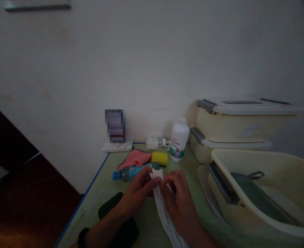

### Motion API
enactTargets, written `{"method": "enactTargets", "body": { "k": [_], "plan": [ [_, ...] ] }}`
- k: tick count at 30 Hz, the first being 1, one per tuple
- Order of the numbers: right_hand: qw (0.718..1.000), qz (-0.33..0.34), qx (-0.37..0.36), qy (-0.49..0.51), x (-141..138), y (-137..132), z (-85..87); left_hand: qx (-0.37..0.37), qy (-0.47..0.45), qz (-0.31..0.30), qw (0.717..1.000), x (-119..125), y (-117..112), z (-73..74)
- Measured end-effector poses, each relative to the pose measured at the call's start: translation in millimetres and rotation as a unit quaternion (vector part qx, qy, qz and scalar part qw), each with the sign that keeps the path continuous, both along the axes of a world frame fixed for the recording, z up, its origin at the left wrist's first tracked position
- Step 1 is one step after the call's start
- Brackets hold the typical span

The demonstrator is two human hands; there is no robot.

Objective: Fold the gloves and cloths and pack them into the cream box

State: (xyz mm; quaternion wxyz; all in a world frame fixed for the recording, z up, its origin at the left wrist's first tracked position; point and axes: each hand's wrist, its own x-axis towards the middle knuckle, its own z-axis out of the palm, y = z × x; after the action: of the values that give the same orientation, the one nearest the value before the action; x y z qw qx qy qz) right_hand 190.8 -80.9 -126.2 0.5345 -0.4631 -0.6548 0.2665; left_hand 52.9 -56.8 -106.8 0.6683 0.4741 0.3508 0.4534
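Both hands hold a white cloth (pixel 164 213) over a green table (pixel 100 186). My left hand (pixel 139 191) pinches the cloth's upper end between thumb and fingers. My right hand (pixel 179 198) is closed on the cloth just beside it, and the rest of the cloth hangs down toward me. Just behind the hands lies a clear bottle with a blue cap and blue label (pixel 131 172), on its side.
Behind it lie a red cloth (pixel 135 158), a yellow sponge (pixel 159 158), a white bottle (pixel 179 139) and a small clear bottle (pixel 155 142). Cream lidded bins (pixel 242 120) are stacked at right; an open cream tub (pixel 270 162) holds a dark mat. A dark pad (pixel 110 206) lies under my left forearm.
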Motion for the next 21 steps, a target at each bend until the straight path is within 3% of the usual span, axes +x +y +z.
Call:
{"method": "enactTargets", "body": {
  "k": [4, 7, 13, 18, 21],
  "plan": [
    [0.999, 0.023, 0.002, -0.034, 4.5, 3.0, 5.7, 0.011, -0.004, -0.016, 1.000, -0.3, -0.2, 5.4],
    [0.998, 0.058, -0.019, -0.024, 3.9, 0.4, 5.8, 0.021, 0.032, 0.011, 0.999, -2.4, -2.1, 7.5],
    [0.997, 0.042, 0.009, -0.065, 5.6, 2.5, 5.9, 0.040, 0.074, 0.040, 0.996, -4.9, -1.0, 4.3],
    [0.995, 0.032, -0.060, 0.070, 9.7, 9.6, 11.4, 0.005, -0.005, 0.061, 0.998, -7.1, 3.6, 1.3],
    [0.957, 0.038, -0.183, 0.222, 9.8, 8.9, 10.0, -0.049, -0.063, 0.096, 0.992, -8.2, 5.7, 1.5]
  ]
}}
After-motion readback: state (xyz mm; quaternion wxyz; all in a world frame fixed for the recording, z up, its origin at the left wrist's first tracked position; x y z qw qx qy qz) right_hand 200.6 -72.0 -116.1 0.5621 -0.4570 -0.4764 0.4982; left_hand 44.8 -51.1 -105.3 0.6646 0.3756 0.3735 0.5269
